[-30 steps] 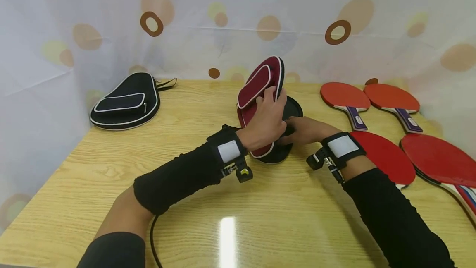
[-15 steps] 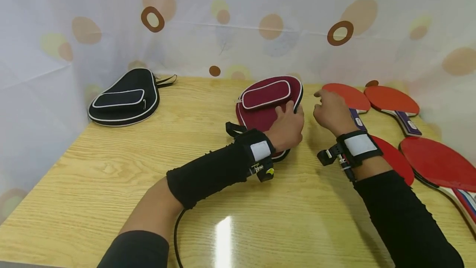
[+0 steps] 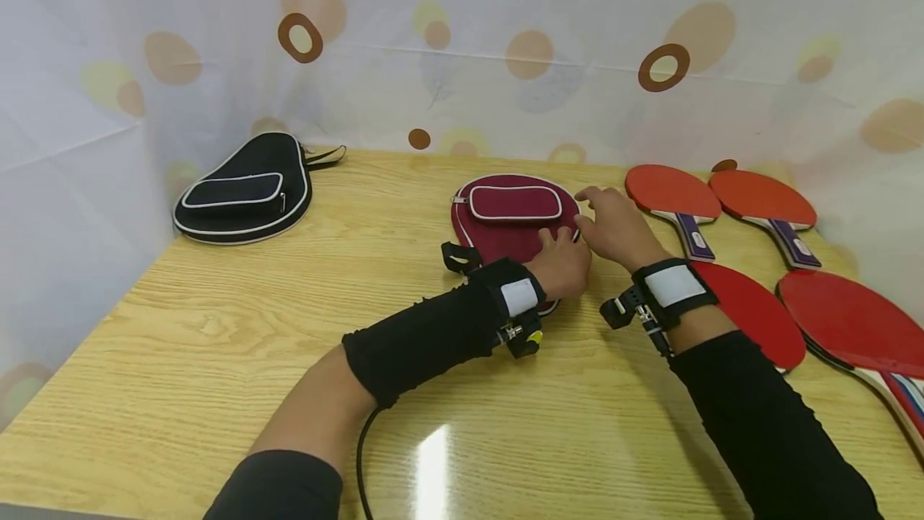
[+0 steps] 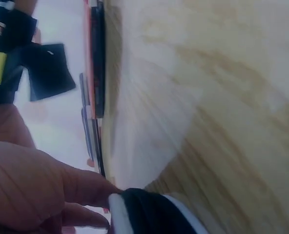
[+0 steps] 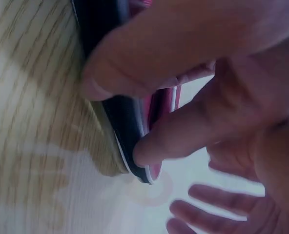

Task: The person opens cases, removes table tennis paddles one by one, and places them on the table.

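A dark red table tennis racket case [image 3: 498,235] with white piping and a front pocket [image 3: 516,203] lies flat on the table, its lid down. My left hand [image 3: 563,267] holds its right edge; in the left wrist view the thumb [image 4: 86,183] and a finger meet the piped rim. Beside the same edge, farther back, is my right hand [image 3: 617,227], thumb and forefinger apart. The right wrist view has the thumb [image 5: 120,63] and forefinger [image 5: 183,131] along the case's black side wall [image 5: 122,122]. The zipper pull there cannot be made out.
A black racket case [image 3: 245,191] with a wrist strap lies at the back left. Two orange-red rackets [image 3: 671,191] with purple grips lie at the back right, and two red ones [image 3: 852,319] nearer. A patterned curtain [image 3: 462,46] stands behind the table [image 3: 216,359].
The red case's lid, raised a second ago over a black interior, has come down flat. My left hand went down and right with it; my right hand moved off right, then back to the edge.
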The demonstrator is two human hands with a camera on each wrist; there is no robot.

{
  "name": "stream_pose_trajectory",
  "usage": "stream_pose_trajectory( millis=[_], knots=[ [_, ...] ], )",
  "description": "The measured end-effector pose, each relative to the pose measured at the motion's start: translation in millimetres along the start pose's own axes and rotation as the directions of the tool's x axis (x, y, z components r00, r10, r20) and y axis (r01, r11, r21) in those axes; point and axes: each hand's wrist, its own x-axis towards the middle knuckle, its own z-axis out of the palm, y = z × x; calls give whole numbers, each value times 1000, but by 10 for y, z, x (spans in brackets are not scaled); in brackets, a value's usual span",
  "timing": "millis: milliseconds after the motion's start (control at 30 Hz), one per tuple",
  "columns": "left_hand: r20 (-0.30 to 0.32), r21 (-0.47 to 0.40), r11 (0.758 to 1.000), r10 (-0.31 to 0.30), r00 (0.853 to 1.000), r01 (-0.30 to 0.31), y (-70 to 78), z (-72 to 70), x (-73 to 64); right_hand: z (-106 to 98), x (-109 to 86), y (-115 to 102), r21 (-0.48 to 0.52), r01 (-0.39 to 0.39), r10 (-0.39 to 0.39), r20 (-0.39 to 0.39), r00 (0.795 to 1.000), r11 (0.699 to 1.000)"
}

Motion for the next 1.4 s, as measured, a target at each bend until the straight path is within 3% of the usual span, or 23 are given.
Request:
stream_pose_trajectory(
  millis=[167,367,533,667,867,1267,1400],
  knots=[
    [17,20,992,124,992,-125,-78,-52,-171,40,57,34,-5,63,-62,145,988,998],
    [35,32,991,132,991,-133,-179,-42,-493,143,141,145,-4,118,-112,270,956,993],
    [-1,61,982,180,984,-180,-200,-17,-573,221,197,234,-14,90,-80,329,941,996],
    [-32,107,972,216,976,-211,-189,-3,-540,200,216,224,-31,87,-71,350,934,996],
    [-38,111,975,200,979,-195,-191,5,-539,195,216,197,-47,97,-74,361,930,994],
    [5,-12,983,181,983,-181,-388,-17,-598,195,149,81,-186,154,-87,324,942,970],
    [11,-57,987,148,989,-147,-465,-17,-634,194,152,43,-190,130,-64,319,945,973]
  ],
)
